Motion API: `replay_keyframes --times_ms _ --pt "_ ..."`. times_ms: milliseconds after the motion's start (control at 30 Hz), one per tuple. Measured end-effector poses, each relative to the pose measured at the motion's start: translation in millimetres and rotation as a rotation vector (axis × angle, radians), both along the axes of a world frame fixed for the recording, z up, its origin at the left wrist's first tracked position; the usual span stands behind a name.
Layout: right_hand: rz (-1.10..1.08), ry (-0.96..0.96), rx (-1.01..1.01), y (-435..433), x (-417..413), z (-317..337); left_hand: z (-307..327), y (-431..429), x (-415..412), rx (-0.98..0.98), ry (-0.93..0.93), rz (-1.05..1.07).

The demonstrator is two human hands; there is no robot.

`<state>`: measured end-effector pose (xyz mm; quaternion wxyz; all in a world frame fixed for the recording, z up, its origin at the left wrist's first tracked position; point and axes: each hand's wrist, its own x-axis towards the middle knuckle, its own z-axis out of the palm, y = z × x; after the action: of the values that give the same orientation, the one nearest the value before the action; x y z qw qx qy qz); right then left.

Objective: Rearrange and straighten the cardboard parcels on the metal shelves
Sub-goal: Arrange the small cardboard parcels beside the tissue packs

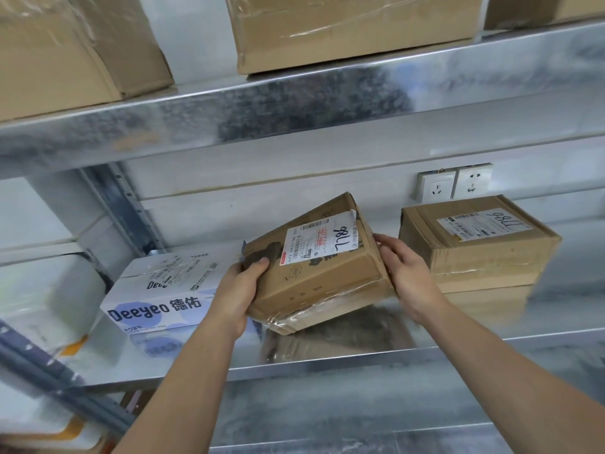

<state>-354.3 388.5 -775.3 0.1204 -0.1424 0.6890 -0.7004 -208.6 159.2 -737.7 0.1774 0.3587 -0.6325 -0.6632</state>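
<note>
Bare forearms [183, 388] rise from the lower edge, elbows cut off. Left hand [239, 290] grips the tilted parcel's [320, 283] near-left corner, thumb curled on top, its fingers hidden underneath. Right hand [409, 276] presses fairly straight fingers flat against the parcel's right side. Between both hands the parcel sits skewed over the lower metal shelf [491, 342]; contact with it is unclear. Its label's [322, 240] fine print is unreadable. Just left of the left hand lies a white Deeyeo box [157, 290]; right of the right hand, a second parcel [481, 244]. Above the hands, upper-shelf parcels [353, 27] are cropped.
</note>
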Motion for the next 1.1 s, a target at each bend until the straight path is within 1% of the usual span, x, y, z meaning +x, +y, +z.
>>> replay_keyframes --times_ms 33,100,200,267,467,533,733,1000,1100 --pt "-0.017 0.070 0.090 0 -3 -1 0 0 -2 -0.022 0.002 0.004" --pt "-0.036 0.125 0.221 -2 -5 4 1 1 -6 -0.055 0.008 0.012" --pt "-0.039 0.077 0.325 -5 -8 11 2 1 -13 -0.091 0.001 0.016" --pt "-0.047 -0.021 0.295 -7 -10 14 2 2 -17 -0.100 -0.008 0.004" --pt "0.021 -0.269 0.041 -10 -6 26 2 1 -27 -0.130 -0.026 -0.019" --pt "0.059 -0.318 0.016 -11 -8 28 1 -1 -29 -0.151 -0.047 -0.031" --pt "0.146 -0.313 0.052 -18 -17 22 0 -2 -34 -0.142 -0.077 -0.054" --pt "0.119 -0.286 0.128 -23 -23 22 -10 -4 -41 -0.188 -0.074 -0.015" --pt "0.111 -0.285 0.146 -23 -23 24 -9 -4 -41 -0.170 -0.078 -0.016"
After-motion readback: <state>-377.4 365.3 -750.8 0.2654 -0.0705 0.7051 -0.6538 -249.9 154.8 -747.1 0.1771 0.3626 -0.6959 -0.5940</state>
